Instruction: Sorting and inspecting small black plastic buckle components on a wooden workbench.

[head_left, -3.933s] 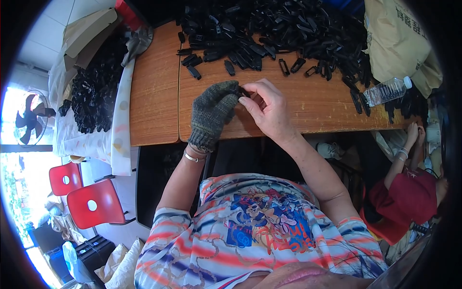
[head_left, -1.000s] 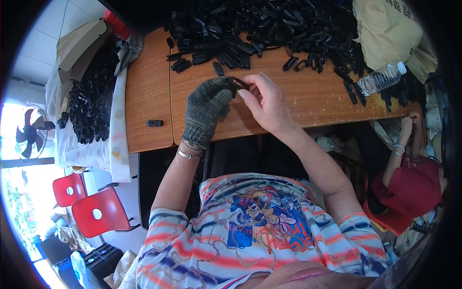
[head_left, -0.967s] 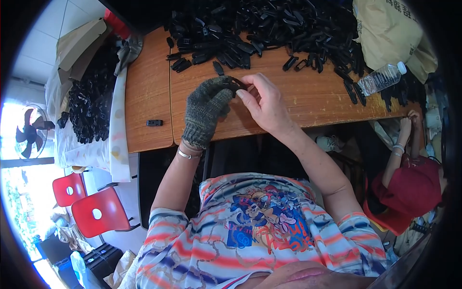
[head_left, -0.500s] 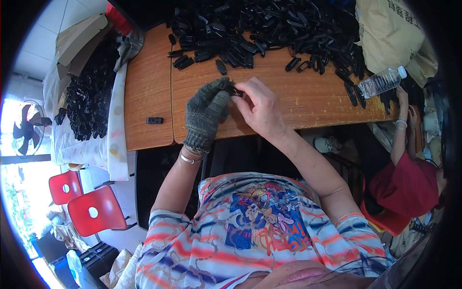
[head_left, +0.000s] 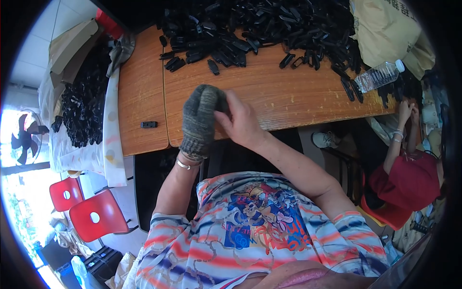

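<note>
A smooth, wood-grained finish with a low sheen is shown by the table top (head_left: 269, 91), roughened by pale scuffs; hard plastic, part matt, part glossy, is seen in the heaped black parts (head_left: 274, 24); coarse, matt knit is shown by the glove (head_left: 198, 115); clear, shiny plastic is seen in the bottle (head_left: 378, 78); creased, matt, paper-like stuff in the tan sack (head_left: 385, 36); polished metal in the bracelet (head_left: 183, 165).

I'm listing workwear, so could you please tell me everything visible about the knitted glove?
The knitted glove, in mottled greyish yarn, covers the left hand, its fingers curled. Its narrower cuff ends short of the bracelet. It is over the near edge of the table; the bare right hand seems to touch its right side.
</note>
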